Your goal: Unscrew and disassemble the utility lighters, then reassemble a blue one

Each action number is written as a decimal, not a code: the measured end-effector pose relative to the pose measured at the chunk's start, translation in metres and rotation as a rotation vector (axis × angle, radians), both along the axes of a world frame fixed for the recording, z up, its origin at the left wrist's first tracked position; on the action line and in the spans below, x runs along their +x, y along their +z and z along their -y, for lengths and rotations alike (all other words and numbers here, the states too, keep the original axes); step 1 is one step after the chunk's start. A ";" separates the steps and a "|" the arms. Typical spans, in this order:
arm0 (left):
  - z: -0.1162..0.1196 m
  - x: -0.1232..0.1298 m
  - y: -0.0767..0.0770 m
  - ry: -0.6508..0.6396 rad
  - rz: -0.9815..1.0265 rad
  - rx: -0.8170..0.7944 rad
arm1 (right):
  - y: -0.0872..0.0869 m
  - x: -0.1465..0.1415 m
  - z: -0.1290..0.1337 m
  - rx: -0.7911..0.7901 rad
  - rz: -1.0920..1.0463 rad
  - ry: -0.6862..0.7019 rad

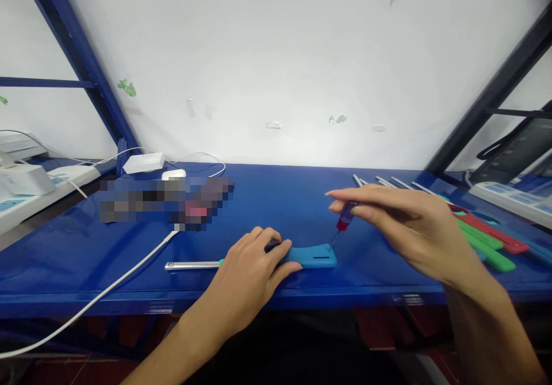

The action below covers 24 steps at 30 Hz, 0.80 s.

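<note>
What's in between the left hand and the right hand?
The end of the blue handle and the thin metal shaft of the screwdriver. The head view shows both.

One screwdriver (344, 219) and one blue-handled tool (314, 257) are toward the near edge of the desk (267, 201). Near the right edge are one red handle (513, 242), two green handles (498, 259), at least two blue handles (535, 250) and at least five metal rods (422, 188). Toward the far left corner: one white box (143, 162), one rounded white case (173, 174).
</note>
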State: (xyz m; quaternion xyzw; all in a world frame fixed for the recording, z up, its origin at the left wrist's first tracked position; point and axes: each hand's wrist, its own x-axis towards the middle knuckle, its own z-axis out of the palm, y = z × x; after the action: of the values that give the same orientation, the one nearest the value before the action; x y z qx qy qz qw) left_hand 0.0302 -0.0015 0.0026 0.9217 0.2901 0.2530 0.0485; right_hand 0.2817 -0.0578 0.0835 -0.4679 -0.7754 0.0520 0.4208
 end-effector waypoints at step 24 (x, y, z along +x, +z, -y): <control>0.008 -0.067 0.013 0.247 0.059 0.099 | -0.018 0.023 -0.022 -0.287 0.314 -0.102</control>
State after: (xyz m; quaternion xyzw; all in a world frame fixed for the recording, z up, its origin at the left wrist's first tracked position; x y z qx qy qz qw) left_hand -0.0367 -0.0098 0.0154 0.8723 0.3870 0.2982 -0.0199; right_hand 0.3044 -0.0361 0.0657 -0.5641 -0.7914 0.0670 0.2258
